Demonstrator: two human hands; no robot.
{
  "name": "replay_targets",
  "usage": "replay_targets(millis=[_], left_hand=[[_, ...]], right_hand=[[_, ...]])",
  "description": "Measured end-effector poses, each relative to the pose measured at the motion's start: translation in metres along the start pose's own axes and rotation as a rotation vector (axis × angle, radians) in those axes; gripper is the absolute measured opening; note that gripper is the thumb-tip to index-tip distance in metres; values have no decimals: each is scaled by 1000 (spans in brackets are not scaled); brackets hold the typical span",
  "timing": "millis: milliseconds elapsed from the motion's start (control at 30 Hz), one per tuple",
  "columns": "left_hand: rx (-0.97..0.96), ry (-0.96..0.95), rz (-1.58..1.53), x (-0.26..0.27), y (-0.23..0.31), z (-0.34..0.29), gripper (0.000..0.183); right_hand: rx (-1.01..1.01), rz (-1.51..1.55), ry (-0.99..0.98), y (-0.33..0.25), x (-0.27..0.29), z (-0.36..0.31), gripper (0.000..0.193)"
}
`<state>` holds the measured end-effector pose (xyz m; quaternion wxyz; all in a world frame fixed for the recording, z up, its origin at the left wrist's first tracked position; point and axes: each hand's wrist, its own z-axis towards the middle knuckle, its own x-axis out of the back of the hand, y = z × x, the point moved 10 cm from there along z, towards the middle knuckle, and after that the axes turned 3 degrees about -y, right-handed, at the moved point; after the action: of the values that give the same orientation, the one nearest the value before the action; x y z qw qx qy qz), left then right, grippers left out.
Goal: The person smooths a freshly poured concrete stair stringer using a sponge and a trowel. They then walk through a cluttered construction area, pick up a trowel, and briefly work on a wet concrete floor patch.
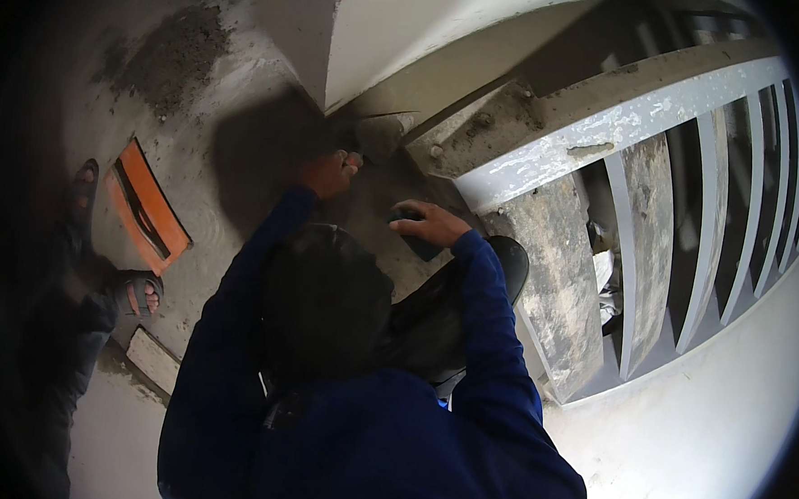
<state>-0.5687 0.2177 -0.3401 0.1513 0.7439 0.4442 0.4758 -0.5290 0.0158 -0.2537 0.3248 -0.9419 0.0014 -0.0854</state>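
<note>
My left hand is closed low over the shaded floor, near the wall corner. Its fingers curl in, and what they hold, if anything, is hidden. Just beyond it lies a grey, flat-sided piece, too dim to name. My right hand is wrapped over a dark, block-like thing beside my bent leg. Part of that thing shows past the fingertips, but its kind is unclear. The two hands are a short way apart, both in blue sleeves.
An orange rectangular plastering float with a dark handle lies at the left. Next to it are another person's sandalled feet. A crumbly grey heap sits at the far left. A pale slatted railing flanks my right side.
</note>
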Motion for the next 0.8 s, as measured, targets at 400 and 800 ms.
replay_targets(millis=[400,800], left_hand=[[83,24,-22,0,-11,-33,38],[255,195,-221,10,-33,-71,39]], right_hand=[[37,-57,-36,3,-9,2,63],[-33,-44,-2,11,-2,6,66]])
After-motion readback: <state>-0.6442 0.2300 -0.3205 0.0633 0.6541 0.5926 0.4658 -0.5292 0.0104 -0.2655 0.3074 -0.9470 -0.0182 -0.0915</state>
